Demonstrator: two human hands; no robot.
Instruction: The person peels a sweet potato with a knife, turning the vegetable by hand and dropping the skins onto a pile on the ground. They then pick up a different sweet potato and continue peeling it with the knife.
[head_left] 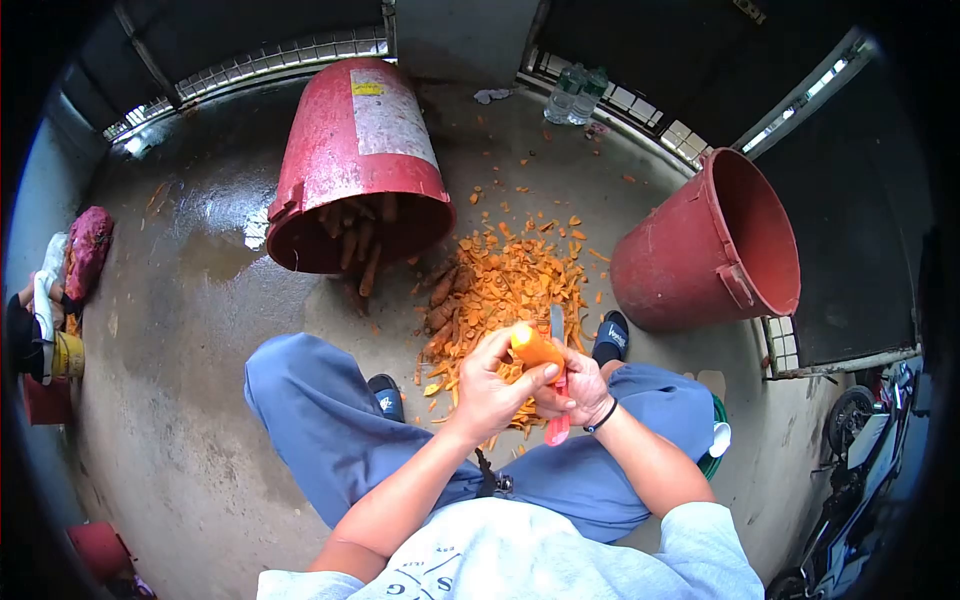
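My left hand [487,388] is closed around a peeled orange root [537,347], which looks like a carrot. The pink-handled knife [558,428] is in my right hand [582,384], its blade pointing away from me beside the root. Both hands are close together above my lap. Beyond them, a heap of orange peelings and pieces [520,275] covers the floor, with several brown unpeeled roots [440,290] at its left side. More unpeeled roots [362,240] lie in the mouth of a tipped red bin [320,130].
Another red bin [660,260] leans at the right. Plastic bottles [575,95] stand by the far wall. A yellow container [68,355] and a red sack [88,250] are at the left edge, and a motorcycle [860,470] is at the lower right.
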